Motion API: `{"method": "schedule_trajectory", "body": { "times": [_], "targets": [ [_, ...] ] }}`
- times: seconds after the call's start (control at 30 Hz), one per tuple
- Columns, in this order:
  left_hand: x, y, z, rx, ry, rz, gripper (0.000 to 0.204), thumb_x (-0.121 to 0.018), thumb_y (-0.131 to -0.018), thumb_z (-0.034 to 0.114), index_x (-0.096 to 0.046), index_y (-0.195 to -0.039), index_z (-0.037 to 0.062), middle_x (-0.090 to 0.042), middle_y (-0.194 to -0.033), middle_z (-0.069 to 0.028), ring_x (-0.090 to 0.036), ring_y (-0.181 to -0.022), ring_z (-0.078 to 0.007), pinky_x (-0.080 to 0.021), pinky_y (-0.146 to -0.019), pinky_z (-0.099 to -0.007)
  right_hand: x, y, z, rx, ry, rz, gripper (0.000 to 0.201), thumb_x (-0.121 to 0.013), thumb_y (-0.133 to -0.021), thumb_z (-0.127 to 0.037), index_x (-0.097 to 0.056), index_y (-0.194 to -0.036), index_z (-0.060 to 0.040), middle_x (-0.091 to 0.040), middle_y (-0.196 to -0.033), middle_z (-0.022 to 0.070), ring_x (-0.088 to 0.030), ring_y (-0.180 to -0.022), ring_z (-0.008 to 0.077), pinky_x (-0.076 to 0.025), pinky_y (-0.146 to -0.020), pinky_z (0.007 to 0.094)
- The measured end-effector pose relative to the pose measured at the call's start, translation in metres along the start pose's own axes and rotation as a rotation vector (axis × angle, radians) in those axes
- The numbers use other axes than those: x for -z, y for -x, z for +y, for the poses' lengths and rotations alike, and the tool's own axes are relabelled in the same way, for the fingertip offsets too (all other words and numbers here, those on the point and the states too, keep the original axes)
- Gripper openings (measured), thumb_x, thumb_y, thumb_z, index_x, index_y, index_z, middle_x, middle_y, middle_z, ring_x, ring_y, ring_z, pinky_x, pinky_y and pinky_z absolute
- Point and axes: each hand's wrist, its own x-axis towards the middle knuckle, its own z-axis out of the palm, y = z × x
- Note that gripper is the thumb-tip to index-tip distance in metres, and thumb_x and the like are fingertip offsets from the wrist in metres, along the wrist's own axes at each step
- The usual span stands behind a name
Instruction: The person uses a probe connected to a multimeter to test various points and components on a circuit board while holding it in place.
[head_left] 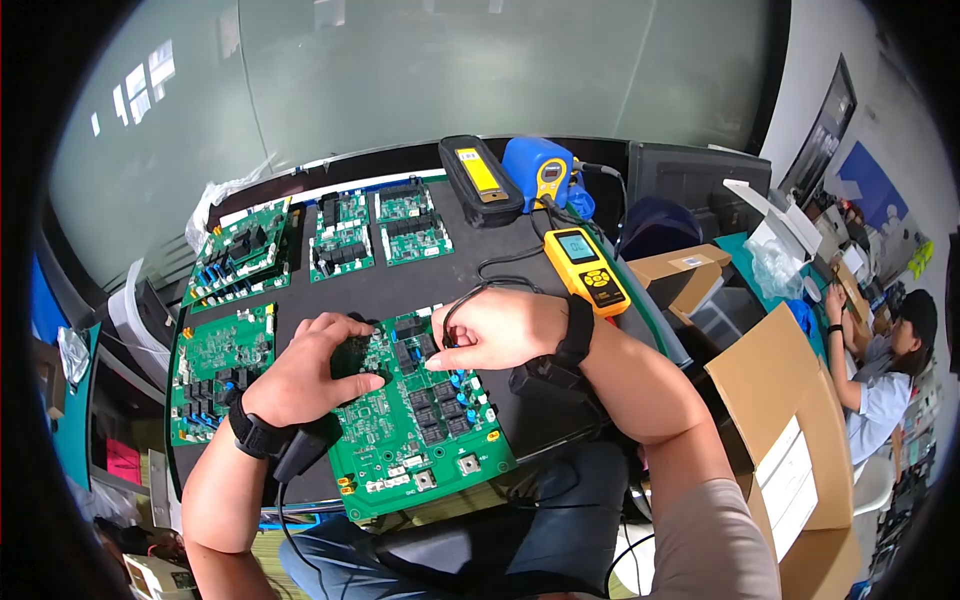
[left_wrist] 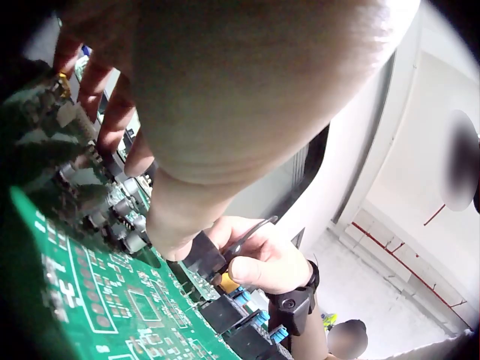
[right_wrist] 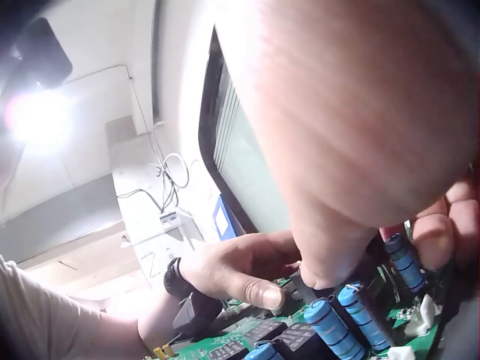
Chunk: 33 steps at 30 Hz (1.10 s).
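Observation:
A large green circuit board (head_left: 365, 450) lies at the table's front edge, carrying black relays (head_left: 430, 415) and blue cylindrical parts (right_wrist: 334, 328). My left hand (head_left: 310, 375) rests on its left upper part, fingers spread and thumb pointing right. Over the board's upper right, my right hand (head_left: 505, 325) pinches a thin black cable (left_wrist: 256, 232) between thumb and fingers. The cable's lower end is hidden by the hand. Close to the right forearm lies a yellow handheld meter (head_left: 603, 282) with a lit screen, and a black cable runs from its top.
More green boards stand at the left (head_left: 225, 340) and back (head_left: 340, 250) of the dark mat. A black case (head_left: 490, 205) and a blue station (head_left: 525, 165) are at the back right. An open cardboard box (head_left: 770, 380) stands right; another person (head_left: 880, 370) sits beyond.

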Motion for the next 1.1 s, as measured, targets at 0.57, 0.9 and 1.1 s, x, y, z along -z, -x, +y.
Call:
{"method": "schedule_trajectory", "body": {
  "times": [0.57,0.9,1.1],
  "targets": [
    [-0.007,-0.001,-0.014,-0.008,-0.056,0.023,0.062,-0.085,-0.082,0.038,-0.064,-0.131,0.0068,-0.059,-0.131,-0.0167,-0.049,-0.126,-0.0387,-0.041,-0.110,-0.0458,0.009,0.007,0.003,0.001,-0.052,-0.042,0.040,-0.078,-0.093,-0.030,-0.057,-0.074,-0.0003,-0.069,-0.092,0.0091,-0.061,-0.069,0.0206,-0.049,-0.067,0.0338],
    [-0.002,-0.001,-0.007,0.020,-0.042,-0.030,0.063,-0.084,-0.083,0.038,-0.062,-0.133,0.0077,-0.058,-0.132,-0.0158,-0.048,-0.128,-0.0376,-0.039,-0.111,-0.0447,0.000,0.011,-0.007,0.095,0.029,0.117,0.039,-0.074,-0.091,-0.023,-0.050,-0.071,-0.0007,-0.054,-0.072,0.0103,-0.055,-0.067,0.0306,-0.043,-0.063,0.0401],
    [-0.003,-0.001,-0.008,0.010,-0.026,-0.013,0.064,-0.085,-0.082,0.036,-0.061,-0.134,0.0074,-0.057,-0.132,-0.0169,-0.048,-0.128,-0.0380,-0.039,-0.111,-0.0453,-0.006,0.013,-0.005,0.140,-0.069,0.175,0.037,-0.075,-0.091,-0.020,-0.051,-0.070,-0.0009,-0.060,-0.077,0.0093,-0.056,-0.067,0.0272,-0.045,-0.064,0.0370]
  ]
}}
